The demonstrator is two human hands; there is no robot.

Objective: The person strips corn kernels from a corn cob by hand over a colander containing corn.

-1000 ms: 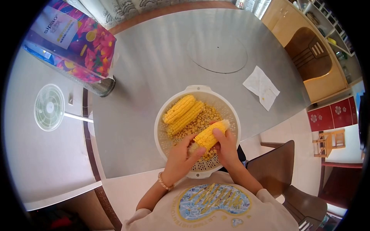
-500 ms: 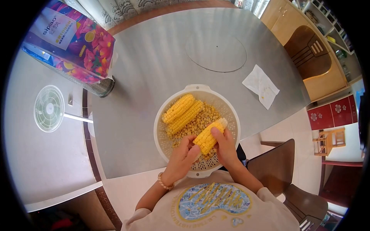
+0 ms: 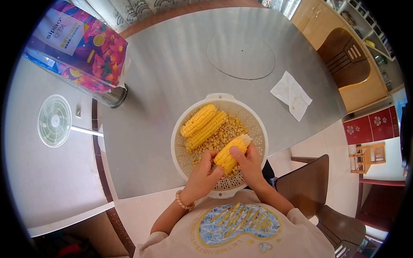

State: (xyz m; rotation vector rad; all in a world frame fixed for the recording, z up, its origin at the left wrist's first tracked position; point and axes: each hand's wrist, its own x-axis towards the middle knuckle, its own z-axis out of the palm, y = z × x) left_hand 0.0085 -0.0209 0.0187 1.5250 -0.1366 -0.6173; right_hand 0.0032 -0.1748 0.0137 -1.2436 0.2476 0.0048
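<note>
A yellow corn cob [image 3: 228, 155] is held at a tilt over the near right part of a white colander [image 3: 176, 148], its pale end pointing up and right. My right hand [image 3: 250, 167] is closed around its upper part, thumb lying across the kernels. At the lower left end, my left hand [image 3: 202, 177] has its thumb and fingers closed against the cob; its fingertips are partly hidden. Loose corn kernels [image 3: 234, 127] cover much of the colander's bottom. Two more corn cobs [image 3: 207, 130] lie side by side on the kernels at the left.
The colander stands by the near edge of a grey table [image 3: 150, 142]. A crumpled white tissue [image 3: 291, 95] lies to the right. At the far left stands a mesh basket [image 3: 117, 98] with a colourful tissue pack [image 3: 86, 47]. A brown chair [image 3: 304, 180] is at the right.
The cob has shifted slightly down and left in my hands. My right thumb has slid a little lower and left along it. The other cobs and the colander look nearly the same.
</note>
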